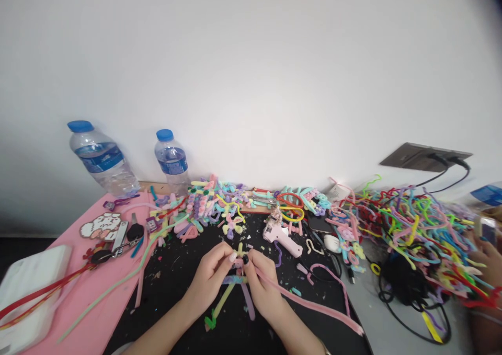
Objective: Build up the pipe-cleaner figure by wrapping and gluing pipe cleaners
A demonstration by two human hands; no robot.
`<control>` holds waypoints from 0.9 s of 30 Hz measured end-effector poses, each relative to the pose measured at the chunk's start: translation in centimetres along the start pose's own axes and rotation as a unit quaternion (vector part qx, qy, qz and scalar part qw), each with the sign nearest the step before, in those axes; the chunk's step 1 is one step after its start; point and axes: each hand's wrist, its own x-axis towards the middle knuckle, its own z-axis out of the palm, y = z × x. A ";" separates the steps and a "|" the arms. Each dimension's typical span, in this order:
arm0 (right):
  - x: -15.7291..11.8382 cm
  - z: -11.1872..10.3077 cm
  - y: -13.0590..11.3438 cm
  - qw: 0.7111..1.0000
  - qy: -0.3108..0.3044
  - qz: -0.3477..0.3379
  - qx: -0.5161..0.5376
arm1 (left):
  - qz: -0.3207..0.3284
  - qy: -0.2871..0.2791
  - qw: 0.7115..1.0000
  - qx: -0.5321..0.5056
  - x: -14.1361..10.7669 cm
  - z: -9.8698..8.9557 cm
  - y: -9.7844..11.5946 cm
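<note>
Over the black mat [172,297], my left hand [214,271] and my right hand [263,279] meet, thumbs and fingers pinched together. Between them is a small pipe-cleaner figure [235,280] with a blue-purple crosspiece, a yellow-green strip running down to a green tip, and a purple strip. My left hand grips the figure's upper part. A long pink pipe cleaner [314,305] is pinched in my right hand; its free length trails to the lower right. The fingers partly hide where the pink strand meets the figure.
A pink glue gun [281,237] lies behind my right hand. Finished pipe-cleaner pieces [219,203] line the wall. Two water bottles [172,161] stand at the left back. Loose pipe cleaners [411,219] and a black cable [408,276] crowd the right, near another person's hand [488,261].
</note>
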 end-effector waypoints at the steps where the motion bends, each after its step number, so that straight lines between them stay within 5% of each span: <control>1: 0.0 0.0 -0.1 1.000 0.000 0.000 0.000 | 0.006 0.002 1.000 0.008 0.0 0.0 0.0; 18: -0.1 0.2 -0.2 0.997 -0.016 -0.031 -0.071 | 0.106 0.001 0.976 0.191 -0.1 -0.3 -0.2; 23: 0.1 0.2 -0.2 1.000 0.010 0.006 -0.010 | 0.035 -0.004 0.998 0.057 0.0 -0.2 0.1; 27: 0.1 0.2 0.0 0.999 0.012 0.013 0.026 | -0.052 -0.062 0.992 -0.094 0.0 0.0 0.0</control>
